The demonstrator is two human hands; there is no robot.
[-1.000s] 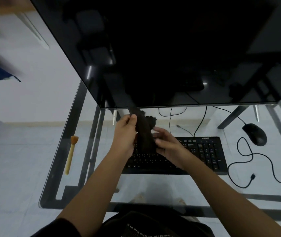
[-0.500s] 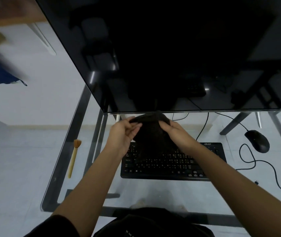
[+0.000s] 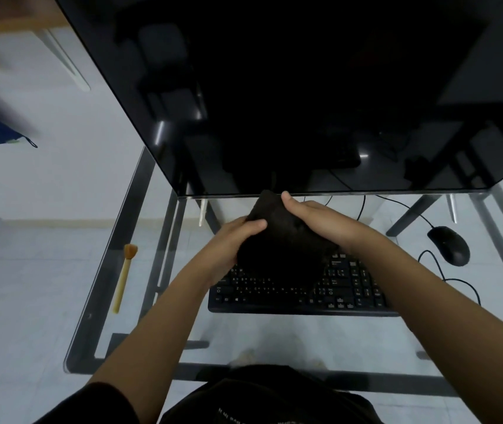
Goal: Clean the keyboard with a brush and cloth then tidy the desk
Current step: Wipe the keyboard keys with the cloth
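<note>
The left hand grips the near side of a dark cloth, thumb laid across its top, while the right hand curls over the far edge, fingers wrapped down the back. Between them the cloth is bunched into a thick, soft wad, held just above the upper middle of the keyboard; whether it touches the keys cannot be told. The cloth looks matte and slightly nubbly, almost as black as the keys under it. The keyboard is a flat, full-size black plastic slab with pale legends, lying square to the person on the glass desk. The brush lies well apart at the left, a slim pale wooden handle with a short tuft of orange-brown bristles, untouched by either hand, so the brushing stage is probably over (though nothing on the keys proves it) and the cloth stage is in hand. Tidying appears to be left: the brush lies loose, and the smooth, rounded black mouse on the right trails a looping thin cable. Behind everything a glossy black monitor reflects the room, and the pale tiled floor shows through the glass.
</note>
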